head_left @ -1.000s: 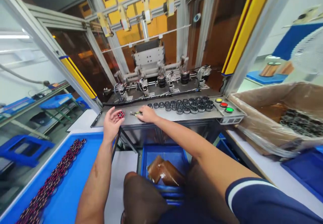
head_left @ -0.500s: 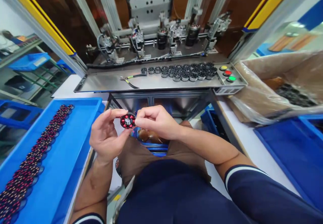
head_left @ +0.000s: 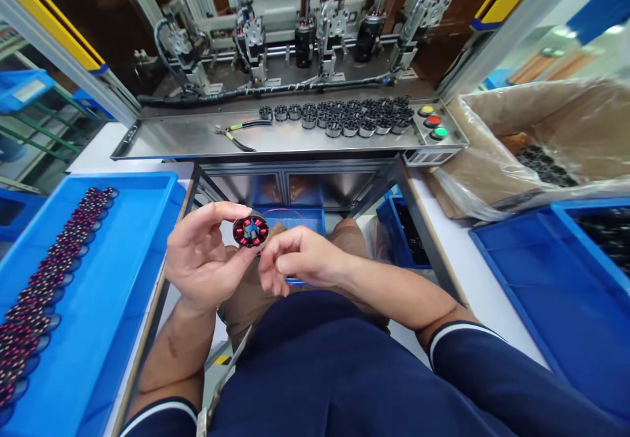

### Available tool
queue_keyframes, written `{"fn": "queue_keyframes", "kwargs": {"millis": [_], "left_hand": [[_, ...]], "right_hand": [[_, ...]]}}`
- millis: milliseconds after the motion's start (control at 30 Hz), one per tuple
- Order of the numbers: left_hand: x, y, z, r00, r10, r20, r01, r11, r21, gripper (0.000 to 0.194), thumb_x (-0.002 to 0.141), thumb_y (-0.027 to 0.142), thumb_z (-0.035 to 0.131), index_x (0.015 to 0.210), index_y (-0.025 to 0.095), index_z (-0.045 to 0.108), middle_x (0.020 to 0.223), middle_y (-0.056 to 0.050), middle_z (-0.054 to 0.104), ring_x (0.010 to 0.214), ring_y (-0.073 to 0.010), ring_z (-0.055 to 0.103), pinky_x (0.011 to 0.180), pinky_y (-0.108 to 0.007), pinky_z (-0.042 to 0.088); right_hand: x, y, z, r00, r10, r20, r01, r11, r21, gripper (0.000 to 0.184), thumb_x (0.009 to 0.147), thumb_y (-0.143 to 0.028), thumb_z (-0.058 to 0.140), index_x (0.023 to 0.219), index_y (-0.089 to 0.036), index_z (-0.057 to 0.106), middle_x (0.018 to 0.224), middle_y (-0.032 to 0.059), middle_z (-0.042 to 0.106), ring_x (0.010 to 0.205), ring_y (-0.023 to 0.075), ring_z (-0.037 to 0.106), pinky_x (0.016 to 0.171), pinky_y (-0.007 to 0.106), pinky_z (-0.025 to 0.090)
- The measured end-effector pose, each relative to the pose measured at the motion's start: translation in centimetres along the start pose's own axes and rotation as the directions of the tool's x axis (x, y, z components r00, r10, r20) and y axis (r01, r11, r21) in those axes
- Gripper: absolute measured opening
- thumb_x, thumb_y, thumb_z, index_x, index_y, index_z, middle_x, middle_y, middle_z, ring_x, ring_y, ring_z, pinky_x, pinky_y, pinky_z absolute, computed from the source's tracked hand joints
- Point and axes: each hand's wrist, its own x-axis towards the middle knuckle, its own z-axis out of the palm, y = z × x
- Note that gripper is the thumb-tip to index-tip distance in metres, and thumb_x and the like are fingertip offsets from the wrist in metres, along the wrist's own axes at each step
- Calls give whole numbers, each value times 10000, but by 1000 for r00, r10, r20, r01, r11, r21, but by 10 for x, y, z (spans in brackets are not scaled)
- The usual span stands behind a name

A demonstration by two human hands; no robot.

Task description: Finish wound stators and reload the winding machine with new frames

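Note:
Between the thumb and fingers of my left hand (head_left: 207, 253) I hold a round motor stator (head_left: 242, 231), black-rimmed with red wire windings and an opening at its centre. Just right of and below it is my right hand (head_left: 300, 260), its fingers curled in and its thumb bent over them. A thin red wire (head_left: 285, 210) arcs from beside the stator towards the back of my right hand; its far end is hidden. Whether my right fingers pinch that wire does not show.
Left, a blue tray (head_left: 115, 279) carries rows of wound stators (head_left: 54, 266). Ahead, a metal ledge (head_left: 182, 138) bears cutting pliers (head_left: 241, 132), many black unwound cores (head_left: 349, 119) and coloured push buttons (head_left: 433, 122), before a machine. Right stand a plastic-lined carton (head_left: 492, 155) and a blue bin (head_left: 531, 286).
My right hand has moved off the stator's right edge, down and slightly away, and its fingers have curled. The stator stays in my left hand, tilted differently. The camera view has shifted.

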Motion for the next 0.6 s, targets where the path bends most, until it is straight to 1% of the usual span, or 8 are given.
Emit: {"fn": "queue_keyframes", "kwargs": {"millis": [67,133,200,267,367,467,533,600], "left_hand": [[-1,-3,3,1000,-1,11,1,1000,-18,731,729,129,840,1376,313,552,1041,-14,730,899,-150,713,784,-290,630],[-2,-6,4,1000,-4,7,4,999,-40,751,717,112,842,1380,307,549,1061,-19,733,912,-152,716,788,-290,634],[-5,-9,4,1000,-15,-8,15,998,-62,767,698,111,854,1377,298,551,1068,-23,736,918,-156,722,782,-284,638],[-7,-13,4,998,-52,-22,50,996,-73,774,680,137,875,1367,293,553,1065,-27,738,922,-167,729,775,-285,643],[-10,-16,4,988,-150,-38,145,984,-104,764,674,197,896,1351,288,554,1059,-30,740,944,-191,737,785,-299,646],[-11,-16,2,975,-224,-2,219,956,-196,742,714,165,867,1369,297,543,1115,-38,747,951,-179,742,800,-276,641],[-13,-14,1,961,-271,52,276,931,-241,729,755,111,823,1390,313,526,1171,-44,744,933,-156,747,797,-246,635],[-15,-11,0,942,-314,115,334,905,-262,719,789,82,784,1408,320,504,1209,-60,737,950,-155,750,805,-236,631]], "right_hand": [[-1,4,13,1000,-1,-18,2,998,63,389,683,-432,904,802,-124,697,676,13,726,514,91,652,475,159,535],[-3,4,20,996,-2,-86,8,997,71,341,695,-383,901,787,-131,691,625,-11,707,473,76,628,455,142,521],[-6,4,22,989,3,-147,4,999,49,340,688,-385,903,785,-135,693,568,-31,679,435,70,603,428,133,498],[-9,5,22,985,11,-175,-10,1000,8,351,674,-404,906,780,-137,704,519,-44,650,395,63,570,394,125,465],[-12,7,16,989,18,-147,-28,997,-66,323,685,-400,896,766,-138,727,501,-46,639,382,62,560,368,121,438],[-11,-1,2,996,30,-88,-43,987,-157,306,676,-381,901,777,-139,744,560,-23,682,457,89,626,437,154,505],[-9,-14,-7,991,-40,-128,10,973,-229,354,663,-426,905,794,-137,748,633,4,720,521,108,665,507,189,547],[-6,-30,-12,966,-155,-209,89,952,-291,425,683,-523,872,772,-131,736,653,15,721,528,103,654,525,199,537]]}}
